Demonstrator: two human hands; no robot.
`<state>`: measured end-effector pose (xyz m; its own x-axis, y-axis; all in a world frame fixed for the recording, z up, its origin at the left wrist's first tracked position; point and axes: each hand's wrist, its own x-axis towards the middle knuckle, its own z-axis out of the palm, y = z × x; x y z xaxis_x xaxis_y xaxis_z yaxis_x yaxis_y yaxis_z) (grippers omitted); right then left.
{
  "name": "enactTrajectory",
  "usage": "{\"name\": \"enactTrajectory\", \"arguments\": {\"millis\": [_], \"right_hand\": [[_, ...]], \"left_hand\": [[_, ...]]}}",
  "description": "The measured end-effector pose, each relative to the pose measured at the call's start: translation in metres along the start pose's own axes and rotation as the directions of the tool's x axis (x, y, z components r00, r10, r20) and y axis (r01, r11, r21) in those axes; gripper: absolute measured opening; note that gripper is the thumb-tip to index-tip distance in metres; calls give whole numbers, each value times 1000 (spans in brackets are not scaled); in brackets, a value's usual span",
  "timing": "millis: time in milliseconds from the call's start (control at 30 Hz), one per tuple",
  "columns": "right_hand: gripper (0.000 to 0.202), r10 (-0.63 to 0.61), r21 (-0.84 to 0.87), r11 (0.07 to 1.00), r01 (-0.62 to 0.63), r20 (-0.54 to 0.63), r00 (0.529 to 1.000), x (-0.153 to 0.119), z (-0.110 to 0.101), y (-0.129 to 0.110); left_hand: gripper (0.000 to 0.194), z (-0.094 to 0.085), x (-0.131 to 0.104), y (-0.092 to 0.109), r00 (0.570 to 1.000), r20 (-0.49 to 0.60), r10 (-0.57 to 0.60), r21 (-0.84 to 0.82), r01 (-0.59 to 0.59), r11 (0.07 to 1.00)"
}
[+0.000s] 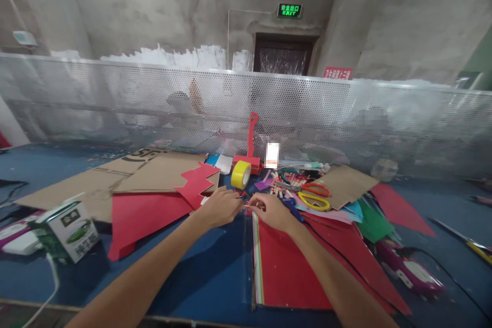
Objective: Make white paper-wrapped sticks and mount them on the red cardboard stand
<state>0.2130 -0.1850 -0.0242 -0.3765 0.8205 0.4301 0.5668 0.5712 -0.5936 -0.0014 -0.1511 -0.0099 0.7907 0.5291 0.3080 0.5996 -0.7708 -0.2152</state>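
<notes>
My left hand (pixel 224 206) and my right hand (pixel 269 208) meet over the middle of the blue table, fingers closed in pinches. Small red and pale pieces show between the fingertips, too small to make out. Just behind them stands a roll of yellow tape (pixel 241 175). To the left lies a zigzag-cut red paper (pixel 197 184). Beneath my right forearm is a stack of coloured sheets with red on top (pixel 292 261). A blue tool with a black cord (pixel 292 210) lies beside my right hand.
Cardboard (pixel 154 171) and a green-white box (pixel 69 230) are at left. Yellow-handled scissors (pixel 314 201), orange-handled scissors (pixel 317 189) and paper scraps lie right of centre. A purple power strip (pixel 409 269) is farther right. A perforated metal screen (pixel 215 97) spans the back.
</notes>
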Motion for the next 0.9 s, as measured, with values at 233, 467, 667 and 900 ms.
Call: {"name": "enactTrajectory", "arguments": {"millis": [233, 467, 667, 900], "right_hand": [[7, -40, -126, 991, 44, 37, 999, 0, -1, -4], [10, -18, -155, 988, 26, 55, 998, 0, -1, -2], [12, -16, -212, 977, 33, 80, 997, -2, -4, -3], [18, -37, -237, 970, 58, 90, 995, -3, -6, -4]], "left_hand": [[27, -3, 3, 2, 1000, 6, 1, -9, -1, 1000], [21, -3, 3, 7, 999, 41, 31, 27, -32, 999], [23, -3, 2, 9, 996, 75, 51, 103, -59, 993], [20, 8, 0, 2, 992, 23, 126, 137, -128, 982]]}}
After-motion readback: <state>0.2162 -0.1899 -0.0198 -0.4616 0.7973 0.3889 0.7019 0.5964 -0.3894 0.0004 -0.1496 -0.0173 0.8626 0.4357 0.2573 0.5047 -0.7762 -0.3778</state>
